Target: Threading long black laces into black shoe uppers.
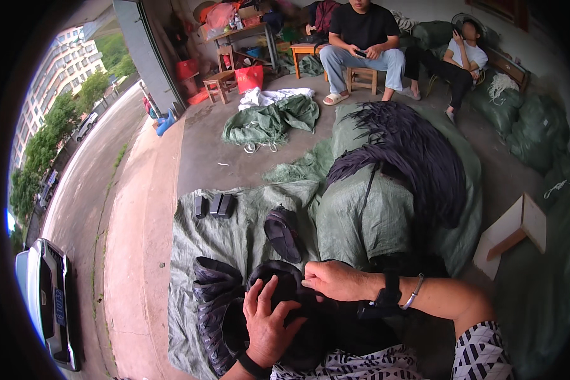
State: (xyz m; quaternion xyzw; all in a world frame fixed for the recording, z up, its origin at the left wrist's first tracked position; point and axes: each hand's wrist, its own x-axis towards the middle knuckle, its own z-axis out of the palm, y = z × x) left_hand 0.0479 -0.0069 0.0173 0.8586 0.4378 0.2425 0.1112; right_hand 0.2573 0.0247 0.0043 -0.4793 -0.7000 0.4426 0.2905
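Here, one dark piece (285, 268) sits lower centre, the left hand (268, 318) half-open over it; the right hand (335, 280) is curled closed beside it, contents unclear. Left of centre lie three dark blocks (216, 205).

Green bundle (364, 212) obstructing beyond hands (269, 326)

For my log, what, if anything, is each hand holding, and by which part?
Cannot be told: the right hand is closed at the edge of a dark fabric piece, the left hand spread over it.
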